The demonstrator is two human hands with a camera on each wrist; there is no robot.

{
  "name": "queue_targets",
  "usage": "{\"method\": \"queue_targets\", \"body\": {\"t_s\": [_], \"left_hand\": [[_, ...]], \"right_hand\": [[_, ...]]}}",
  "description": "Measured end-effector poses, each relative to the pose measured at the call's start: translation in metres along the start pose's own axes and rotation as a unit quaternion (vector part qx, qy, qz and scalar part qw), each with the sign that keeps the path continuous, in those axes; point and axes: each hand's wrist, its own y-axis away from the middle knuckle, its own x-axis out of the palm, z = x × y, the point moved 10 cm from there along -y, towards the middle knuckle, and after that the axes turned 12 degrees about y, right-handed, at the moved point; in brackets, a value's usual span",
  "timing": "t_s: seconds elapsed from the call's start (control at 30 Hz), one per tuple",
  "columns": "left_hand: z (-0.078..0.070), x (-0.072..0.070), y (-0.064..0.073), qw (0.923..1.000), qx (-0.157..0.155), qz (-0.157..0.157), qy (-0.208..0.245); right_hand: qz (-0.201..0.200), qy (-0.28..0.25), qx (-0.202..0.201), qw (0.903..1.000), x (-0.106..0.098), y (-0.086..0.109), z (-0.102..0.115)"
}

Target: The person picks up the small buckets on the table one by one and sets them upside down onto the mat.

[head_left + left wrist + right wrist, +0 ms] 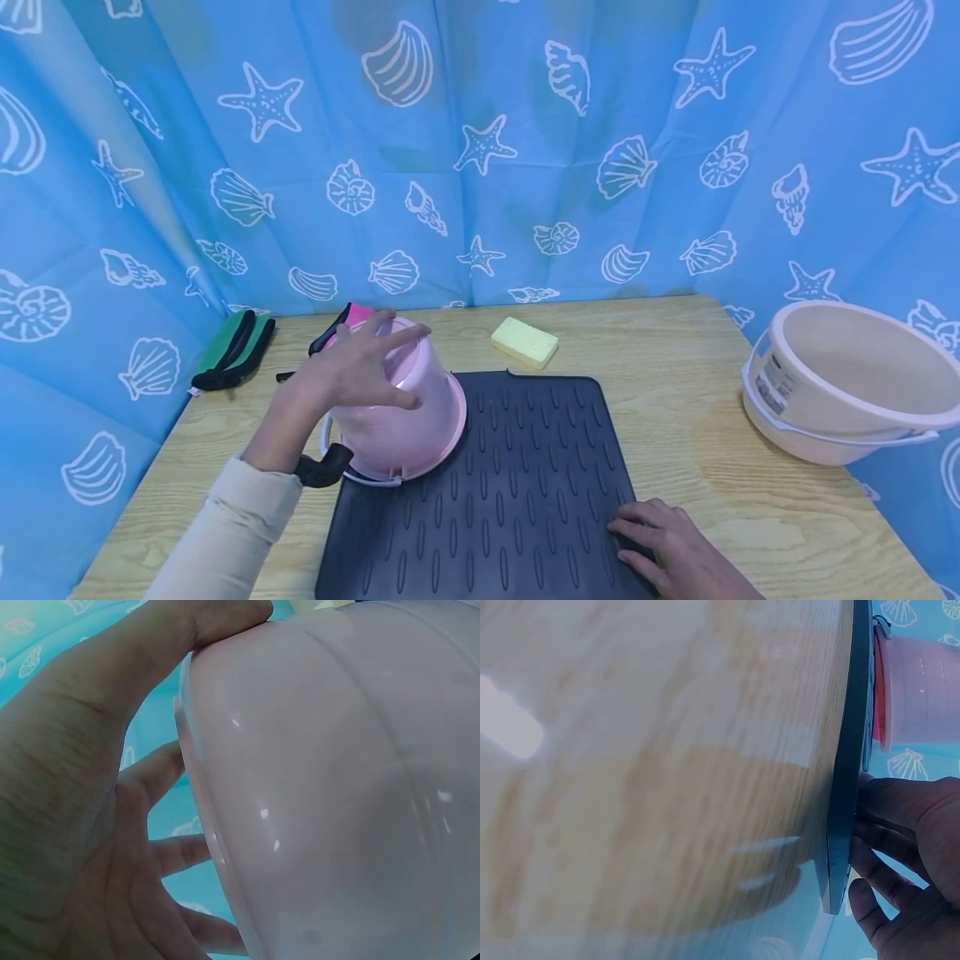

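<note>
One pink bucket [408,429] is standing inverted on the far-left part of a black ribbed mat [525,500]. Left hand [360,362]: fingers are lying spread apart across the upturned base; the thumb is resting against the side wall. Right hand [671,546]: loosely bent fingers, slightly apart, are touching the mat's right edge. Beyond the mat, a pale yellow sponge [525,342] is lying on the wooden table [697,475]. At the right, a cream bucket [813,400] is standing upright; a green-and-black item [236,346] is lying at the far left.
</note>
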Motion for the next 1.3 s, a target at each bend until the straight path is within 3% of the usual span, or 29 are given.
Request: {"method": "queue_targets", "body": {"t_s": [0.57, 1.0, 1.3], "left_hand": [[-0.005, 0.005, -0.003, 0.9999, -0.012, 0.004, -0.009], [-0.004, 0.013, -0.008, 0.9975, -0.066, 0.020, -0.011], [-0.004, 0.017, -0.007, 0.9964, -0.076, 0.030, -0.023]], "right_hand": [[0.021, -0.001, 0.007, 0.9997, 0.001, -0.002, 0.000], [-0.009, 0.005, -0.001, 0.9999, -0.002, 0.001, 0.002], [-0.022, 0.010, -0.007, 0.9997, -0.003, 0.001, 0.003]]}}
